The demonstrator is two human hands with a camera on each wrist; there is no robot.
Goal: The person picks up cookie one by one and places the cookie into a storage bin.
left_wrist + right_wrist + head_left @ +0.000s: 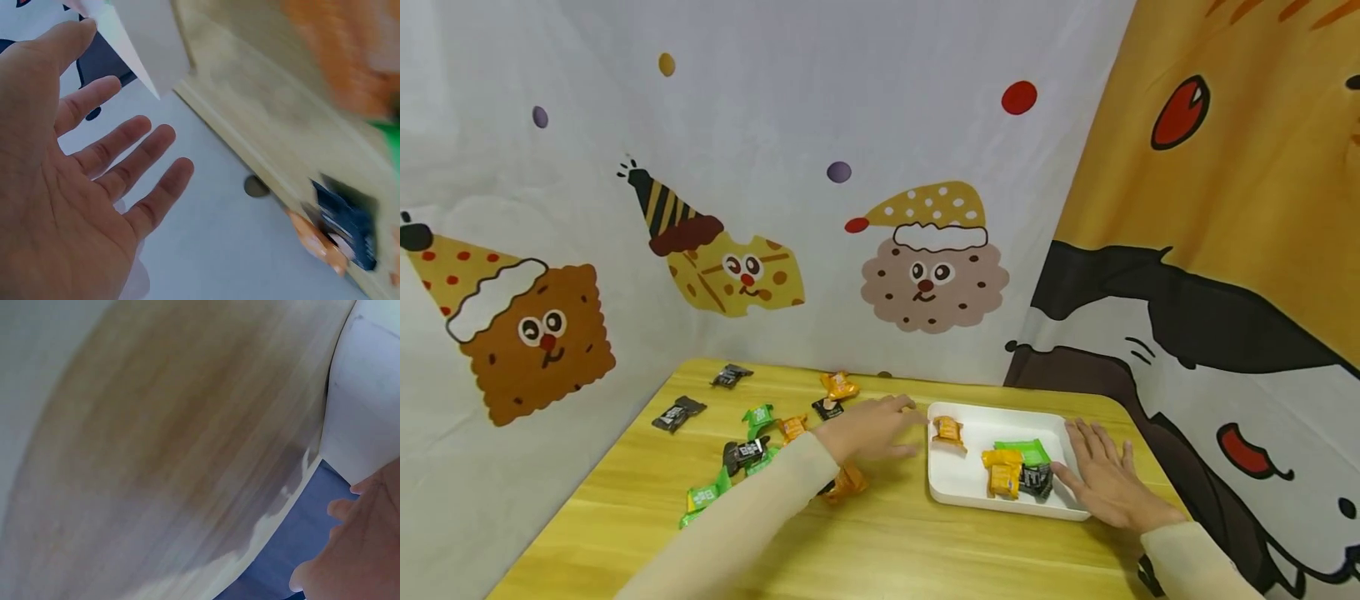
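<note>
A white tray (958,479) stands on the right side of the table. In it lie an orange wrapped candy (948,431) at the left, and a cluster of yellow-orange candies (1003,478), a green candy (1024,451) and a black candy (1036,481) nearer the right. My left hand (874,429) hovers by the tray's left wall, fingers spread and palm bare in the left wrist view. My right hand (1107,482) lies with straight fingers along the tray's right rim, its thumb over the inside. The right wrist view shows only part of that hand (359,544).
Left of the tray, several loose candies are scattered: orange ones (839,385), green ones (703,497) and black ones (679,413). An orange candy (848,483) lies under my left wrist. A printed cloth (775,125) hangs behind the wooden table (880,550).
</note>
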